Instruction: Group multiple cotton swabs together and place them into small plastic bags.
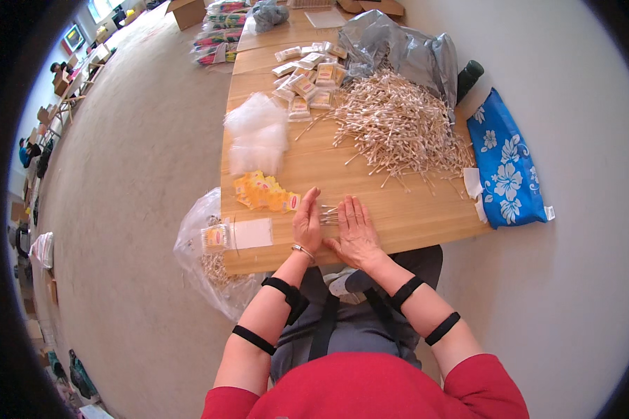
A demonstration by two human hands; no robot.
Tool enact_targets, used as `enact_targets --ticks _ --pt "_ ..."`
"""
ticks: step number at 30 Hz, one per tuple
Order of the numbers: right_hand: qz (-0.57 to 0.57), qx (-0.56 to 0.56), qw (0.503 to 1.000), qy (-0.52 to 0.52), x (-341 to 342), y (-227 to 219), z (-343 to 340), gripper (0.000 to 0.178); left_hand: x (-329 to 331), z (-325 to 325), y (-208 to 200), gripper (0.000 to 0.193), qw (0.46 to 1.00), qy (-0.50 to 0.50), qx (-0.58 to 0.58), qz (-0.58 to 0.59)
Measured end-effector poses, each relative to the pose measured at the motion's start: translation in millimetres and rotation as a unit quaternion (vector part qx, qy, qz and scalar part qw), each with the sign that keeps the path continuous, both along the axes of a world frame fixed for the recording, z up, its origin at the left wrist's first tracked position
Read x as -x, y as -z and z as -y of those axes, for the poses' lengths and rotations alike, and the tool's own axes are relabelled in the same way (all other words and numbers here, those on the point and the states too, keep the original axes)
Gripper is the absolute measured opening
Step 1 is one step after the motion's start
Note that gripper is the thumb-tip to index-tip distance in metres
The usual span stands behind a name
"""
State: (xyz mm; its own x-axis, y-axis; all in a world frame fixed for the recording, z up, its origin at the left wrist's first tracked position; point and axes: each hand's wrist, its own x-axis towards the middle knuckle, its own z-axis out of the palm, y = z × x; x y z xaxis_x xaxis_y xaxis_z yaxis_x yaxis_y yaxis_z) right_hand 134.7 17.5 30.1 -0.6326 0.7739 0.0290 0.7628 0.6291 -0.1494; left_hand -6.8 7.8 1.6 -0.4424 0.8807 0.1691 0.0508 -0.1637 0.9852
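Observation:
A small row of cotton swabs [329,215] lies on the wooden table between my two hands. On its left side, my left hand [307,225] stands on edge with its fingers stretched out. My right hand [357,230] rests flat at the right, fingers straight, its fingertips at or over the ends of the swabs. Orange-yellow printed cards [264,192] lie fanned out just beyond my left hand. A filled packet of swabs [215,238] sits near the table's left edge, beside a pale flat card [253,233].
A large heap of loose swabs [398,119] spreads in front of a grey plastic bag [402,42]. Packed swab packets [305,85] and clear bags [257,133] lie at the far left. A blue flowered pouch [504,164] stands at the right edge. A clear bag [196,230] hangs left.

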Motion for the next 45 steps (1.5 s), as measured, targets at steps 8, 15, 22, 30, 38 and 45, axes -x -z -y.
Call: enact_targets --ticks 8,15,22,30,38,45 --pt "0.028 -0.009 0.999 0.017 8 -4 -15 0.093 -2 1 1 0.034 1.0 -0.01 -0.013 -0.019" --pt "-0.141 -0.083 0.984 0.076 -7 7 -39 0.067 -6 6 -7 0.043 0.943 -0.002 -0.009 -0.333" --pt "-0.172 -0.024 0.91 0.377 -32 -16 -94 0.021 -12 6 -19 0.045 0.912 0.047 0.029 -0.407" --pt "-0.172 0.016 0.939 0.299 -12 1 -86 0.015 -10 5 -15 0.054 0.962 0.0 -0.006 -0.275" --pt "-0.204 0.047 0.977 0.051 5 -1 -66 0.013 -3 3 -9 0.048 0.98 -0.032 -0.01 -0.197" --pt "-0.179 -0.178 0.957 0.14 -11 -2 -121 0.018 -3 4 -13 0.045 0.969 0.031 -0.026 -0.245"
